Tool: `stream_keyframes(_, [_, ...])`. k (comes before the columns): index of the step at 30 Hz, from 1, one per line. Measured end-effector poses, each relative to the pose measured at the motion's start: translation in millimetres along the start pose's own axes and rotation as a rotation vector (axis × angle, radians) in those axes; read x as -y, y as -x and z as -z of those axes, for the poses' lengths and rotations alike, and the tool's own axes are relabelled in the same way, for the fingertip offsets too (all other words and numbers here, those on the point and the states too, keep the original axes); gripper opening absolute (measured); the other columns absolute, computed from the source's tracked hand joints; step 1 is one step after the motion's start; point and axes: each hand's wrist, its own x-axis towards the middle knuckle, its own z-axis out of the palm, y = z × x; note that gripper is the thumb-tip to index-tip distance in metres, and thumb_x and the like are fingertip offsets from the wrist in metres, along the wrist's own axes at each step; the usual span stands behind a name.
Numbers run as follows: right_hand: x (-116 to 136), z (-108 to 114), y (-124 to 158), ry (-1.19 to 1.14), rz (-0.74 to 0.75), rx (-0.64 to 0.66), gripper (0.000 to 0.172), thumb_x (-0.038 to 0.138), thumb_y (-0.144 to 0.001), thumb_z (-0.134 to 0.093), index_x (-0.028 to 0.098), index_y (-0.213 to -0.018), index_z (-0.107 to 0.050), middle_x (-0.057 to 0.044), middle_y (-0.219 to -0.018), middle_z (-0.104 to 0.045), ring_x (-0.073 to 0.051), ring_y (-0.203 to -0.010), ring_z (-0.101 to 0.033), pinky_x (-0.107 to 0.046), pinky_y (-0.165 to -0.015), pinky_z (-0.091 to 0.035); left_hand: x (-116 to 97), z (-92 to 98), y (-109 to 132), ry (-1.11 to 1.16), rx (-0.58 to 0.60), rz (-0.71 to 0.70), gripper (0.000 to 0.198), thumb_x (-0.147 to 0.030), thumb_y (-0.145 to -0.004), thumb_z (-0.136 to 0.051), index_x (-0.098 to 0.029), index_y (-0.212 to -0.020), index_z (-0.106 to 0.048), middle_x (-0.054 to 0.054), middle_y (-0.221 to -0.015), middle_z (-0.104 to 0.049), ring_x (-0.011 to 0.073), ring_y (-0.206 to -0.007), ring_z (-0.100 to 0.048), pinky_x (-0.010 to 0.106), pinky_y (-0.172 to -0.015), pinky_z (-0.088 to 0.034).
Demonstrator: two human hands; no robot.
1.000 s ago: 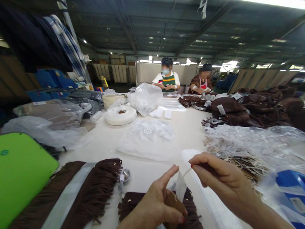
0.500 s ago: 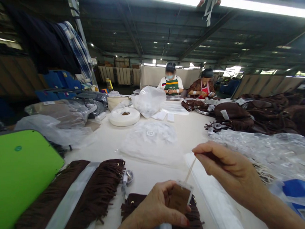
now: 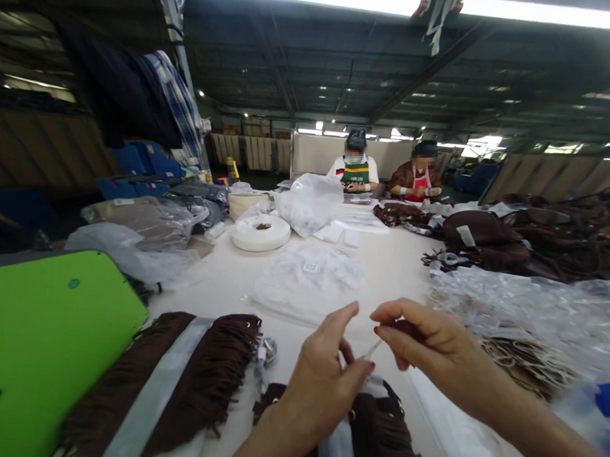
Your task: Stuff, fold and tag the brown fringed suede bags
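Note:
Above a dark brown fringed bag (image 3: pixel 382 426) with a pale wrap band, both my hands meet near the front middle of the table. The thumb and curled fingers of my left hand (image 3: pixel 323 371) close on one end of a thin pale string (image 3: pixel 373 349), while its index finger points up. Thumb and index finger of my right hand (image 3: pixel 424 341) pinch the string's other end. A brown tag in a clear sleeve, seen earlier in the left hand, cannot be made out now. Another wrapped brown fringed bag (image 3: pixel 185 379) lies to the left.
A bright green board (image 3: pixel 63 343) stands at the left. Loose strings (image 3: pixel 530 360) and clear plastic bags (image 3: pixel 528 307) lie at the right, with brown bags (image 3: pixel 490 235) behind. A white tape roll (image 3: pixel 261 233) sits farther back. Two people work across the table.
My hands have come closer together, and the left has risen and turned. The brown tag has gone from sight; the string span between the hands is shorter. The view has shifted slightly left.

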Motion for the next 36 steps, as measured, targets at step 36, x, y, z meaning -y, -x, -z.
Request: stream_keyframes(36, [-71,-156,-31,-0.011,-0.05,0.08,0.02,0.032,-0.078,-0.05,0.019,-0.069,-0.062,0.001,-0.058,-0.055,-0.013,-0.054,-0.049,-0.024,-0.052,-0.039,123,58.4,24,-0.49,-0.355,0.567,0.018,-0.021,-0.077,-0.051,-0.014,-0.093,-0.056,0.017,-0.097,-0.061,0.0292,-0.091,-0.058,0.034,-0.08,-0.037])
